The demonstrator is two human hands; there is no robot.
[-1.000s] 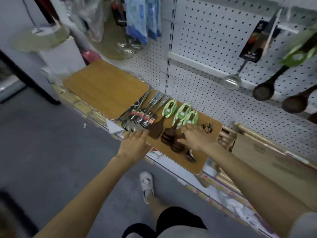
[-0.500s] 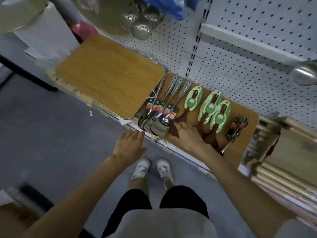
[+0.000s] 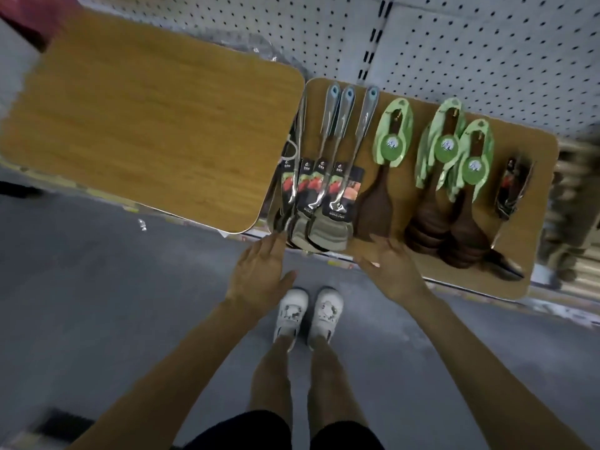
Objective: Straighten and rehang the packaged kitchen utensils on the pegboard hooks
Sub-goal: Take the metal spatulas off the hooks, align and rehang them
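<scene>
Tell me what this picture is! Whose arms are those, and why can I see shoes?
The camera sits on a person's head and looks down, so you see their own arms and white shoes. There is no machine here, just two bare hands. The left hand and the right hand are open and hold nothing. On a small wooden board lie shiny metal spatulas in picture cards and dark wooden spoons with green cards. A bigger wooden board lies to the left. Behind them is a white pegboard wall full of holes.
</scene>
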